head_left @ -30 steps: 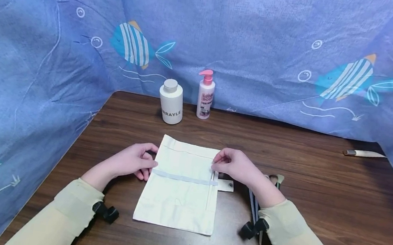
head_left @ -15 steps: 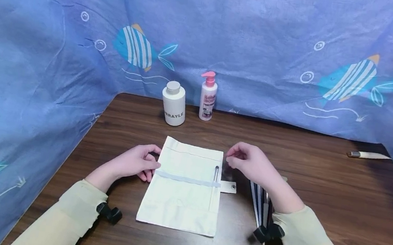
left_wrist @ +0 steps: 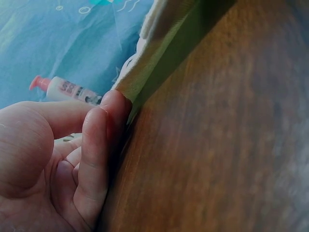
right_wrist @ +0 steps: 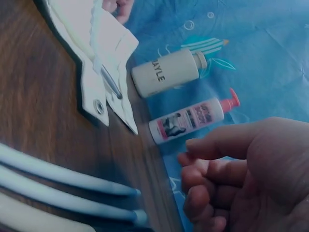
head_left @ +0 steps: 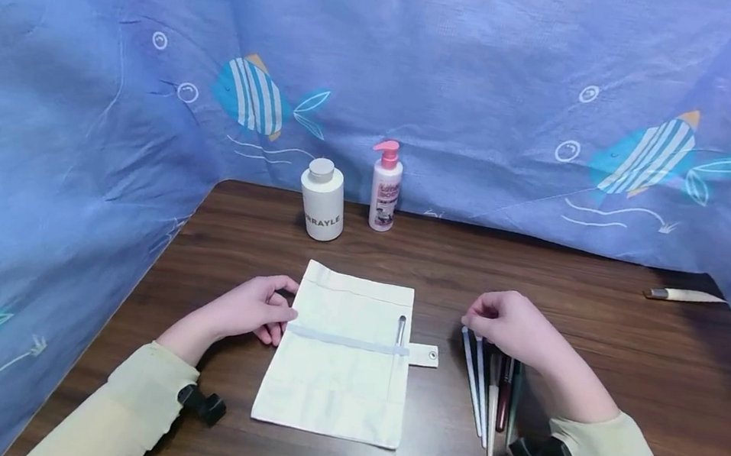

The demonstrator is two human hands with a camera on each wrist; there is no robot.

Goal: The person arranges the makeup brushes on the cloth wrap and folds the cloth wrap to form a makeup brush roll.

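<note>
A cream cloth brush roll (head_left: 329, 400) lies unfolded on the table, with a grey elastic band across it and a snap tab at its right side. One slim makeup brush (head_left: 401, 330) is tucked under the band near the right edge. My left hand (head_left: 254, 310) pinches the roll's left edge between thumb and finger; in the left wrist view that edge is lifted off the wood. My right hand (head_left: 515, 328) hovers at the upper ends of several makeup brushes (head_left: 479, 382), its fingers loosely bent with nothing between them. It hides some of their heads.
At the back stand a white bottle (head_left: 322, 203) and a pink-topped pump bottle (head_left: 385, 192). A broad brush with a pale handle (head_left: 682, 296) lies at the far right edge of the table (head_left: 588, 327). A blue fish-print curtain (head_left: 482, 81) hangs behind.
My right hand has let go of the slim brush in the roll and moved right to the loose brushes. The left hand stays at the roll's edge.
</note>
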